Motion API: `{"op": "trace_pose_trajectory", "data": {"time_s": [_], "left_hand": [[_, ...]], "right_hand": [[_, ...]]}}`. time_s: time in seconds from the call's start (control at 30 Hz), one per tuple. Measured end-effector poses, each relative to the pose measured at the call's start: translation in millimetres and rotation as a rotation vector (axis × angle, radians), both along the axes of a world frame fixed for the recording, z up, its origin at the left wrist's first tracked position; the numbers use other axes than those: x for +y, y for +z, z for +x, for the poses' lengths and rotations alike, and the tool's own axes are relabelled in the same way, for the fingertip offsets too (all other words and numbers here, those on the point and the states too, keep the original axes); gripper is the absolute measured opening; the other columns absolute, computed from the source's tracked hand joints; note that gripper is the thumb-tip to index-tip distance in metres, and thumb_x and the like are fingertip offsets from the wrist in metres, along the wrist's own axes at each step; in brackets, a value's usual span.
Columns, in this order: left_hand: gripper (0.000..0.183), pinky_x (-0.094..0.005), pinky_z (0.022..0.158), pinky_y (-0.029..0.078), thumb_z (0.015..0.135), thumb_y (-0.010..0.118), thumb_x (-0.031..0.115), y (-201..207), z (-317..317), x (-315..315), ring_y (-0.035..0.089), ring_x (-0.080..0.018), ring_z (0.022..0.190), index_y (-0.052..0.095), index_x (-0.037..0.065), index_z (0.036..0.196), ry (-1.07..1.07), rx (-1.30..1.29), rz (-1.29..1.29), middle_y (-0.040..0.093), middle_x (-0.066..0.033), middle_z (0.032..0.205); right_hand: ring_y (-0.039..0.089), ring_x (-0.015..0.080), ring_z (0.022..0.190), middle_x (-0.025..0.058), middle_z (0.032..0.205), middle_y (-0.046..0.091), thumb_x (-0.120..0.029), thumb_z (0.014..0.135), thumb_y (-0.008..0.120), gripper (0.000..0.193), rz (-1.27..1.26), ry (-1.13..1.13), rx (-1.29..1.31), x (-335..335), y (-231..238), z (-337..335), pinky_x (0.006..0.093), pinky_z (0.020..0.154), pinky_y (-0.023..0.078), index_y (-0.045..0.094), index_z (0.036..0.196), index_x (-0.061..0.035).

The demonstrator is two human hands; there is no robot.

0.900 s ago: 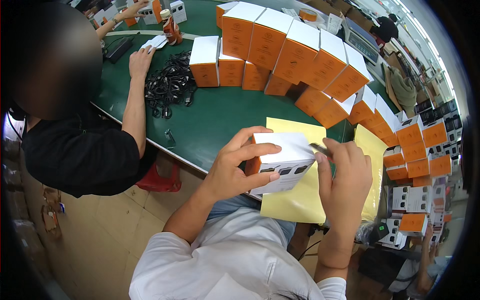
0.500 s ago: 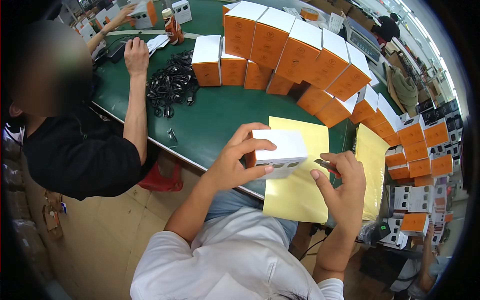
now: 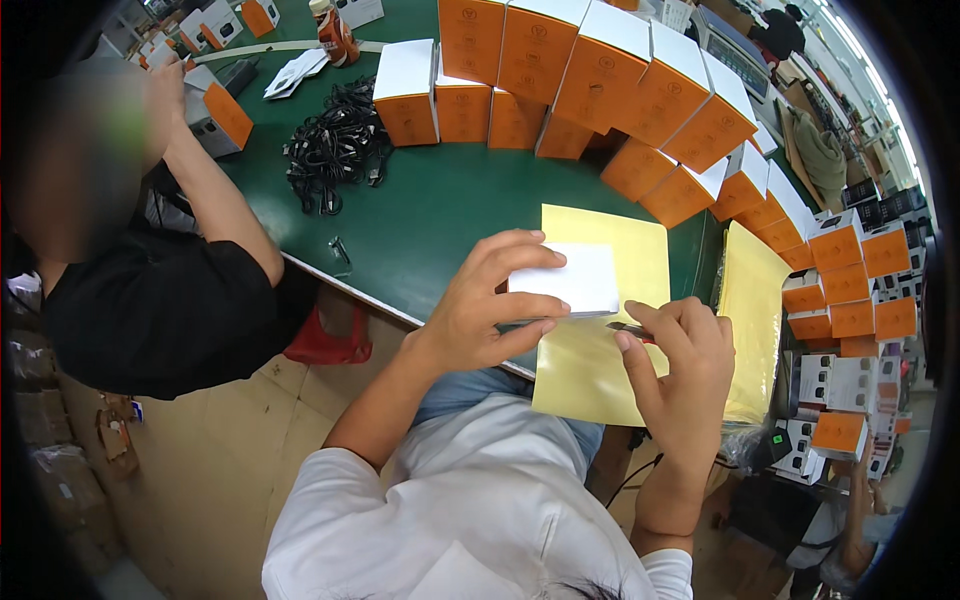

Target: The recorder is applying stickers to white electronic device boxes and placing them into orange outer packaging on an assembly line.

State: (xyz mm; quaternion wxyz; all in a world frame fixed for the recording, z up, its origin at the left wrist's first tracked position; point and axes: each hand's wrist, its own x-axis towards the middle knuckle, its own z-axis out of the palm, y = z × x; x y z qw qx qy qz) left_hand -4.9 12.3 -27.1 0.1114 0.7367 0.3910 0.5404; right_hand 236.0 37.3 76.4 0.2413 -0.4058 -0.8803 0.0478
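Observation:
A small white box (image 3: 572, 282) is gripped in my left hand (image 3: 480, 305), fingers over its top and left end, thumb along the near side. Its plain white face is turned up. Beneath it, a yellow sheet (image 3: 590, 385) lies at the table's near edge. My right hand (image 3: 688, 360) is closed around a utility knife (image 3: 630, 330) with a bit of red on its handle. The knife's tip points left, close to the box's near right corner; whether it touches cannot be told.
Orange-and-white boxes (image 3: 540, 50) stand stacked in a curve across the green table (image 3: 450, 200). A stack of yellow sheets (image 3: 755, 320) lies right. Black cables (image 3: 335, 145) are heaped left, near a bottle (image 3: 333, 35). A co-worker (image 3: 150, 300) sits left, beside a box (image 3: 215, 112).
The box in my left hand has turned so its printed near side no longer shows. My right hand has moved the knife left toward it. The co-worker's arm has shifted left, beside a box.

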Motion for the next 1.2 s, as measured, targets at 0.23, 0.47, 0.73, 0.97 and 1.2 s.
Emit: {"op": "trace_pose_trajectory", "data": {"time_s": [0.23,0.47,0.73,0.97,1.2], "left_hand": [[0.029,-0.0531,0.115,0.041,0.075,0.084,0.01,-2.7,-2.3,-0.9,0.054,-0.0378,0.134,0.08,0.013,0.104,-0.01,0.031,0.03,0.069,-0.0097,0.127],[0.034,-0.0554,0.113,0.043,0.07,0.09,0.017,2.4,7.8,-1.6,0.059,-0.0369,0.13,0.079,0.011,0.101,0.039,-0.054,0.037,0.072,-0.0083,0.121],[0.03,-0.0541,0.111,0.046,0.069,0.09,0.008,-6.7,12.8,3.8,0.064,-0.0347,0.124,0.079,0.011,0.096,0.103,-0.062,0.105,0.074,-0.0072,0.115],[0.029,-0.052,0.108,0.049,0.069,0.091,0.006,-8.5,15.7,5.6,0.067,-0.0324,0.118,0.076,0.009,0.093,0.129,-0.117,0.102,0.076,-0.0071,0.11],[0.029,-0.0522,0.108,0.049,0.068,0.091,0.005,-9.9,16.9,5.7,0.067,-0.0312,0.116,0.073,0.009,0.09,0.133,-0.128,0.106,0.076,-0.0072,0.109]], "right_hand": [[0.056,0.0214,0.079,0.0027,0.085,0.056,-0.021,0.083,0.083,0.025,0.119,-0.003,-0.07,-7.3,-0.7,-10.9,0.0394,0.075,0.039,0.077,0.104,-0.0096],[0.056,0.0219,0.08,0.0032,0.086,0.055,-0.021,0.081,0.083,0.026,0.195,0.012,-0.073,-8.4,-3.4,-16.7,0.0398,0.077,0.04,0.077,0.104,-0.0101],[0.057,0.0219,0.082,0.003,0.087,0.056,-0.023,0.081,0.083,0.027,0.248,-0.014,-0.111,-6.7,-5.8,-22.6,0.04,0.078,0.04,0.076,0.104,-0.0104],[0.057,0.0222,0.082,0.0029,0.087,0.057,-0.022,0.085,0.082,0.023,0.265,-0.033,-0.134,-0.1,-2.7,-26.3,0.04,0.078,0.041,0.074,0.103,-0.0096],[0.057,0.0241,0.083,0.0049,0.086,0.058,-0.025,0.085,0.081,0.024,0.25,-0.11,-0.173,21.8,-4.9,-18.3,0.0408,0.079,0.041,0.073,0.101,-0.008]]}}
